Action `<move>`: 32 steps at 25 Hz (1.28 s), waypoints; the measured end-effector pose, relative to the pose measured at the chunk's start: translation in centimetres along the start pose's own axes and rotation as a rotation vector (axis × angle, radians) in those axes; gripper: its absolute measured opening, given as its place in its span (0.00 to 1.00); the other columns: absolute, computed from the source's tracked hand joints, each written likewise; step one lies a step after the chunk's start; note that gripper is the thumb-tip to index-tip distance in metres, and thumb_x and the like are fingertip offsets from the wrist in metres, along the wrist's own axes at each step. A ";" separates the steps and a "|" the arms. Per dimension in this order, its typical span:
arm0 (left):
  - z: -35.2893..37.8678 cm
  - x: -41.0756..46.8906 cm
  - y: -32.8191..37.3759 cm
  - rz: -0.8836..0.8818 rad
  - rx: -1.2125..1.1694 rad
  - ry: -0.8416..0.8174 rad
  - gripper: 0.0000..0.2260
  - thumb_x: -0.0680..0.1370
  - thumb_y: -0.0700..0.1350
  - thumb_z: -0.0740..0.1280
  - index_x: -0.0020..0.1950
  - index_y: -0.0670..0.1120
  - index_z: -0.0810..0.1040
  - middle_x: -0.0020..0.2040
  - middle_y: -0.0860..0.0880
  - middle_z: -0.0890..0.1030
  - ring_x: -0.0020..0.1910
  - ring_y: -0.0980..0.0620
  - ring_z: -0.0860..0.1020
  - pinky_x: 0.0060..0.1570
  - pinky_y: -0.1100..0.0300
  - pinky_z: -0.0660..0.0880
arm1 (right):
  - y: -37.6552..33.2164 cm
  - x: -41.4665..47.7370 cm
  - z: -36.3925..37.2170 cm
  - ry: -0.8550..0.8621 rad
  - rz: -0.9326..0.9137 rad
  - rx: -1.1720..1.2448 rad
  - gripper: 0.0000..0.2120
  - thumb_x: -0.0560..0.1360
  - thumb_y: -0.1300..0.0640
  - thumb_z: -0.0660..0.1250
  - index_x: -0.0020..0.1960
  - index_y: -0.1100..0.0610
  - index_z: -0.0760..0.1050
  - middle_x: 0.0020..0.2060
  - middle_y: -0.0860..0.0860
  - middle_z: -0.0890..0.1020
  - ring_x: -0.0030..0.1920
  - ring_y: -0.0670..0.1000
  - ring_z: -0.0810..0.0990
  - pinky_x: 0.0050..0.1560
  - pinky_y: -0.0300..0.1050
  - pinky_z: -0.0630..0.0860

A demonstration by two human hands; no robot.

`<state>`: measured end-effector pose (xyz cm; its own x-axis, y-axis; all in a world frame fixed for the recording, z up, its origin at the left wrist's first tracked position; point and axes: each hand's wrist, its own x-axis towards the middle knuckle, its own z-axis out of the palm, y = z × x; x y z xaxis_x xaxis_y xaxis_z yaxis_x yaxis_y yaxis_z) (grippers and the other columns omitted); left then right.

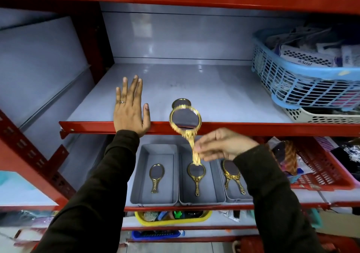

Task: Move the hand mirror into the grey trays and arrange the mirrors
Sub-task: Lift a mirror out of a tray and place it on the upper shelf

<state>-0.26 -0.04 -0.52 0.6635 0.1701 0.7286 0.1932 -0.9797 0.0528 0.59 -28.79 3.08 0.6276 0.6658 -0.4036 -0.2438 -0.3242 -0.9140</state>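
Observation:
My right hand (224, 143) pinches the handle of a gold hand mirror (185, 119), holding it in the air in front of the upper shelf's red edge. Another gold mirror (180, 102) lies on that shelf just behind it. My left hand (130, 110) rests flat and empty on the shelf edge to the left. On the shelf below stand three grey trays. The left tray (142, 174) holds one mirror (156, 176), the middle tray (212, 186) holds one mirror (196, 174), and the right tray (232, 197) holds gold mirrors (231, 173), partly hidden by my right sleeve.
A blue basket (303, 81) full of packets sits on a white basket (315, 115) at the upper shelf's right. A red basket (323, 167) stands right of the trays. A yellow tub (171, 219) and a blue tub (155, 235) sit on lower shelves.

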 end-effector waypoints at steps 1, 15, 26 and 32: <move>0.0 0.0 0.0 0.001 0.002 0.003 0.32 0.76 0.48 0.55 0.80 0.42 0.54 0.81 0.45 0.55 0.80 0.42 0.50 0.79 0.48 0.46 | 1.6 -0.3 0.3 -0.061 0.057 -0.034 0.05 0.73 0.65 0.71 0.48 0.59 0.83 0.38 0.52 0.88 0.36 0.45 0.86 0.38 0.35 0.82; 0.0 0.1 0.0 0.013 -0.030 0.058 0.32 0.76 0.46 0.57 0.79 0.40 0.56 0.80 0.44 0.57 0.80 0.41 0.52 0.79 0.48 0.47 | 20.8 10.9 0.5 0.572 0.441 0.132 0.06 0.74 0.67 0.70 0.48 0.69 0.80 0.46 0.63 0.86 0.44 0.58 0.85 0.43 0.49 0.84; 0.1 0.1 -0.1 0.010 -0.014 0.024 0.33 0.75 0.48 0.57 0.79 0.41 0.55 0.80 0.45 0.56 0.80 0.42 0.51 0.79 0.47 0.47 | 11.1 6.3 1.8 0.447 0.181 -0.212 0.04 0.69 0.63 0.75 0.43 0.61 0.82 0.43 0.61 0.87 0.38 0.52 0.85 0.38 0.42 0.82; -0.2 0.1 0.1 0.004 -0.011 0.018 0.32 0.75 0.48 0.55 0.79 0.40 0.56 0.80 0.45 0.57 0.80 0.42 0.52 0.79 0.49 0.46 | -4.3 4.0 4.8 0.714 -0.320 -0.355 0.13 0.67 0.49 0.77 0.39 0.59 0.84 0.33 0.54 0.86 0.32 0.49 0.84 0.37 0.41 0.80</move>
<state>-0.31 -0.12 -0.35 0.6509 0.1642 0.7412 0.1821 -0.9816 0.0576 0.60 -21.47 5.22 0.9707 0.2175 0.1024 0.1950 -0.4635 -0.8644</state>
